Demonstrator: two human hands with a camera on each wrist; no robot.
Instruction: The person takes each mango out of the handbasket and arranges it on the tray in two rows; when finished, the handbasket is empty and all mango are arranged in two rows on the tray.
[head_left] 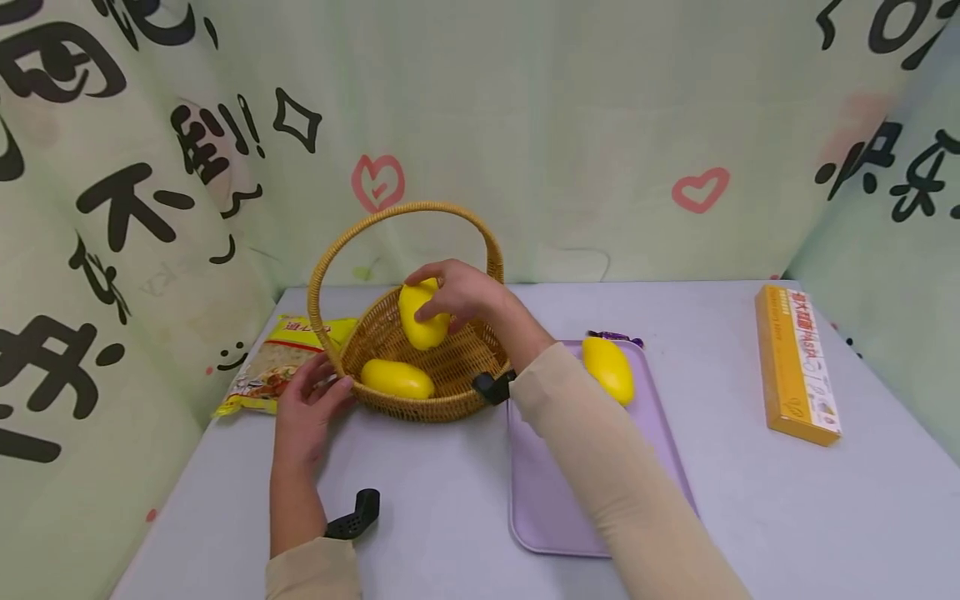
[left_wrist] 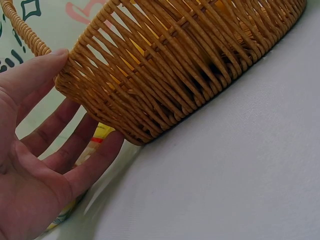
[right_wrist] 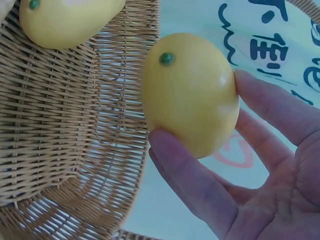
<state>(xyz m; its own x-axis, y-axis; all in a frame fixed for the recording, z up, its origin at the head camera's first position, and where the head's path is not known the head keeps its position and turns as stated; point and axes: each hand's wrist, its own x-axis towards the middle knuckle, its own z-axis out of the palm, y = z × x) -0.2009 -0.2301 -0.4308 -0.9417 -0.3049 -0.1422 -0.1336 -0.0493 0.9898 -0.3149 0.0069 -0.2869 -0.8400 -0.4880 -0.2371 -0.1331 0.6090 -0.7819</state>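
My right hand point(head_left: 468, 292) holds a yellow mango point(head_left: 422, 315) between thumb and fingers, above the inside of the wicker basket point(head_left: 427, 410). The right wrist view shows the green stem spot on this held mango point(right_wrist: 192, 100). Lower in the basket, at its near left, lies a second yellow mango point(head_left: 396, 379). My left hand point(head_left: 306, 412) grips the basket's left end, just below the foot of the handle. In the left wrist view its thumb is on the rim, with fingers round the wicker side. A third mango point(head_left: 609, 369) rests on the purple tray point(head_left: 558, 500).
A yellow food packet point(head_left: 262, 367) lies left of the basket, partly behind my left hand. By the tray's far edge is a small dark purple wrapper point(head_left: 617, 338). An orange and white box point(head_left: 798, 367) lies at the right. Printed curtains point(head_left: 562, 167) hang behind the table.
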